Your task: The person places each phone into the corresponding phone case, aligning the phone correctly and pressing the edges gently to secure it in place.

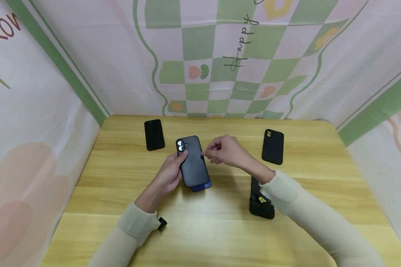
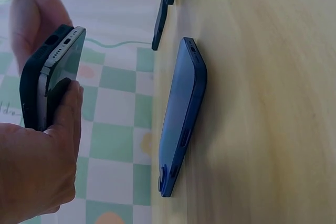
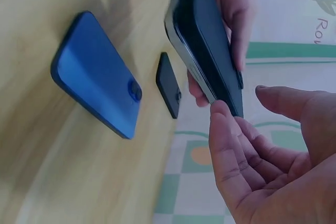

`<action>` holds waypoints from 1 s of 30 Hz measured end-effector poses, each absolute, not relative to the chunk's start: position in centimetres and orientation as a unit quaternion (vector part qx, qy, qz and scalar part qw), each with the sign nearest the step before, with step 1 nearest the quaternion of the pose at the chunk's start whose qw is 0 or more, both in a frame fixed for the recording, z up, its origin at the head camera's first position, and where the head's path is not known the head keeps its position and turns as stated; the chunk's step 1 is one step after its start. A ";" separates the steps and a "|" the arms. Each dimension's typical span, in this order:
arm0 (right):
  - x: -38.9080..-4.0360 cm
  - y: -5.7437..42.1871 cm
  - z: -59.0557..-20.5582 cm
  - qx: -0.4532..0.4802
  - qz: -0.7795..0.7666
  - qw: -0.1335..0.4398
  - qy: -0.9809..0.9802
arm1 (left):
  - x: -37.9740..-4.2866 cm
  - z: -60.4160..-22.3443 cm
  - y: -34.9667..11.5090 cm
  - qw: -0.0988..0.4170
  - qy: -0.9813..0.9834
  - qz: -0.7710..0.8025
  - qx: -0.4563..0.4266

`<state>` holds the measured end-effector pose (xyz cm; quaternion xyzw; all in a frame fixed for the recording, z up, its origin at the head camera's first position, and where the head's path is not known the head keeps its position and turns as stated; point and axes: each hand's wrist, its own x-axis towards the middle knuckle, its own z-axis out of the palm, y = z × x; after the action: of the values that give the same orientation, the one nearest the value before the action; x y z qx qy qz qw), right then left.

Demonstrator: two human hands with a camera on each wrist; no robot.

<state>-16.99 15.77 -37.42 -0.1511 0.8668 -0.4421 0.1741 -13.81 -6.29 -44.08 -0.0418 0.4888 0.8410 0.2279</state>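
My left hand [image 1: 169, 171] holds a silver-edged phone [image 2: 59, 56] with a black phone case [image 1: 194, 159] over its back, thumb beside the camera lenses. In both wrist views the case and the phone's edge stand slightly apart along part of the side. My right hand [image 1: 228, 152] is at the opposite long side; in the right wrist view its fingertips touch the edge of the phone and case, while the thumb stays away from them. Below the held phone, a blue phone [image 3: 100, 72] lies on the table, mostly hidden in the head view.
A black phone [image 1: 154, 134] lies at the back left of the wooden table [image 1: 120, 185]. Toward the right is another black case [image 1: 273, 146] with a camera cutout. A black object [image 1: 262, 211] with a yellow-green spot is partly covered by the right sleeve. Printed cloth [image 1: 197, 44] hangs behind.
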 end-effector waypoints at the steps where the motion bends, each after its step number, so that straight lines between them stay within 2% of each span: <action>1: -17.2 15.8 -37.3 -0.149 -0.441 0.171 0.868 | -13.8 -44.1 -6.2 0.230 0.491 0.839 -0.042; 9: -18.9 15.7 -37.3 -0.136 -0.434 0.158 0.876 | -13.5 -44.0 -5.8 0.243 0.503 0.829 -0.034; 20: -20.5 15.5 -37.7 -0.088 -0.510 0.219 0.827 | -13.1 -43.6 -5.1 0.271 0.523 0.808 -0.015; 30: -20.9 15.7 -38.3 -0.071 -0.537 0.227 0.810 | -13.1 -43.5 -5.0 0.273 0.521 0.808 -0.006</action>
<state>-20.91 15.70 -38.31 -0.0708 0.8095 -0.5367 0.2273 -13.05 -5.00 -43.51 -0.0058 0.5214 0.8085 0.2729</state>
